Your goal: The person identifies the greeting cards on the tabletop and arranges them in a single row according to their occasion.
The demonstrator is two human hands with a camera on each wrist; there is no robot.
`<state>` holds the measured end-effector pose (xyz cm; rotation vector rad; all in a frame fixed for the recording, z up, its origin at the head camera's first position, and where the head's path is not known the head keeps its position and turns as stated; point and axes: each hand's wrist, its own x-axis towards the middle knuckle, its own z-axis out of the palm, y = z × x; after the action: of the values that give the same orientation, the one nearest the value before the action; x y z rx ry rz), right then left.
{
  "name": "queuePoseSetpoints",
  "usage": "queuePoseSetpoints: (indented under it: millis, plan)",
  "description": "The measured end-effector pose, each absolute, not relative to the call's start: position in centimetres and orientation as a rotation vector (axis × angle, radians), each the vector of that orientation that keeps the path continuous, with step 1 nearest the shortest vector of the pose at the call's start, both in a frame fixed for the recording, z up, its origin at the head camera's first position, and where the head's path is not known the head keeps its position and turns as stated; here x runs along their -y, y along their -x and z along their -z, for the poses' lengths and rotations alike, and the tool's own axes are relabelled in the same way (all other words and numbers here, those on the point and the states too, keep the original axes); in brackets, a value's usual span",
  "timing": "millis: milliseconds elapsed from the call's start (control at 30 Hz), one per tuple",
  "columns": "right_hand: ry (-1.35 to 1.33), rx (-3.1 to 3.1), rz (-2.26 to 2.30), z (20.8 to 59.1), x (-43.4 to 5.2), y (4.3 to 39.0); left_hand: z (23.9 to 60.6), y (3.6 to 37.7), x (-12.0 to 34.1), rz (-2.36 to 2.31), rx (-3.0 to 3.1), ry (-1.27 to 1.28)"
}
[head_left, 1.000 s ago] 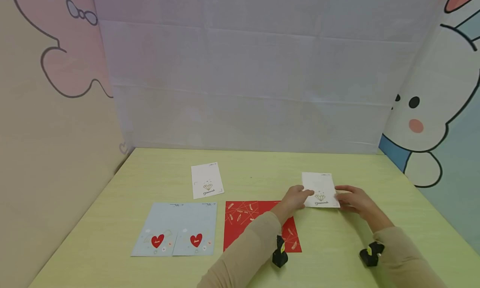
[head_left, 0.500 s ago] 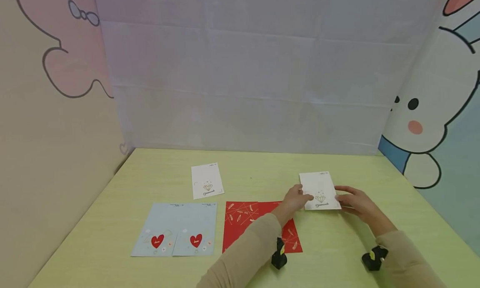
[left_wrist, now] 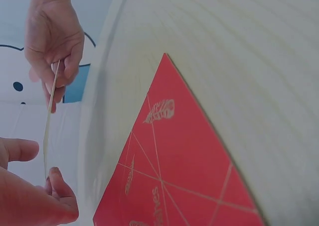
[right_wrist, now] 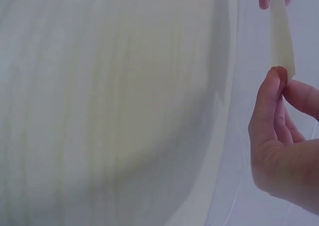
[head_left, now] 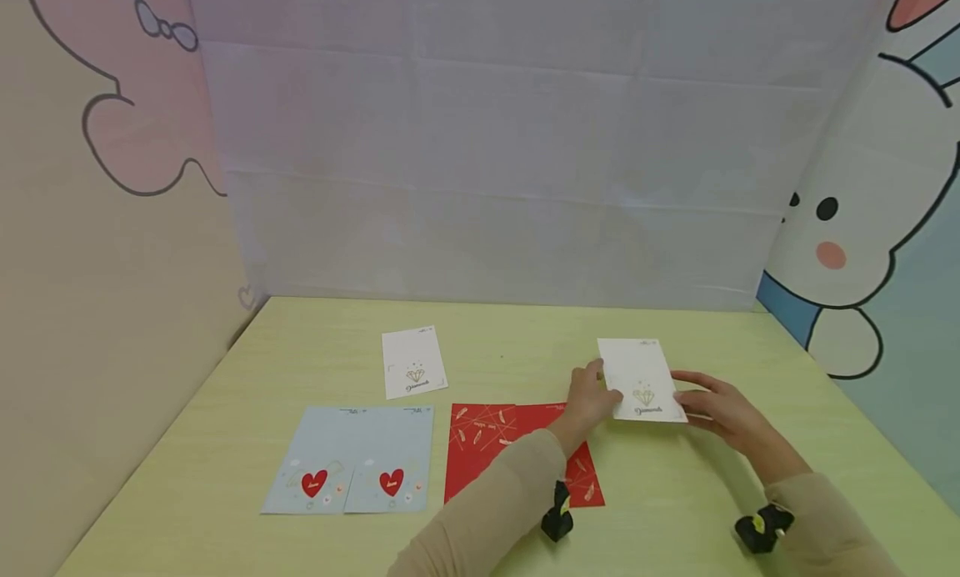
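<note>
Left hand (head_left: 592,402) and right hand (head_left: 718,410) are both closed around the white card (head_left: 637,373), right of centre in the head view, gripping its 2 long sides. Left thumb rests on the printed face with fingers at the edge; in the right wrist view the right hand pinches a corner between thumb and fingers. Holding opposite sides probably keeps the thin card flat and leaves most of the print uncovered. Both wrist views show it nearly edge-on and raised above the table (head_left: 525,335).

Its long axis runs from top to bottom of the frame, leaning so that the lower end sits further right. The gold diamond drawing is at that lower end, toward the person; the lettering is too small to read.

Left of centre lies a similar loose card (head_left: 411,356), tilted slightly. At lower left, 2 blue cards (head_left: 337,435) lie side by side, hearts toward the person. Next to them are what look like 2 red cards (head_left: 480,444), partly hidden by the left sleeve (head_left: 502,494). Such pairing suggests sorting by design.
</note>
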<state>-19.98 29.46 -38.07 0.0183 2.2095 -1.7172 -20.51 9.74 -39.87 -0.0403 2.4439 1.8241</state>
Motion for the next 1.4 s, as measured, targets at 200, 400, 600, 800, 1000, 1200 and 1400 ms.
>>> queuePoseSetpoints:
  millis: [200,400,600,800,1000,1200,1400]
  plan:
    - [0.026,-2.167,1.741,38.1,-29.6,19.2,39.7,20.3,-9.3,-1.868,-2.416,0.004]
    - [0.067,-2.222,1.7,37.9,-29.7,18.4,39.7,19.9,-8.7,-1.826,-2.457,-0.097]
    - [0.049,-2.288,1.646,37.8,-29.9,17.9,39.3,19.0,-8.0,-1.581,-2.618,-0.31]
    - [0.059,-2.255,1.67,37.5,-30.4,17.4,38.7,17.6,-7.3,-1.053,-2.901,-0.515]
    - [0.111,-2.197,1.682,37.4,-30.8,16.7,38.3,16.5,-7.1,-0.695,-2.995,-0.594]
    - [0.163,-2.116,1.708,37.6,-31.6,16.1,38.1,15.7,-7.2,-0.53,-3.012,-0.634]
    - [0.201,-2.017,1.725,38.0,-32.2,15.6,38.3,15.1,-7.1,-0.366,-3.008,-0.697]
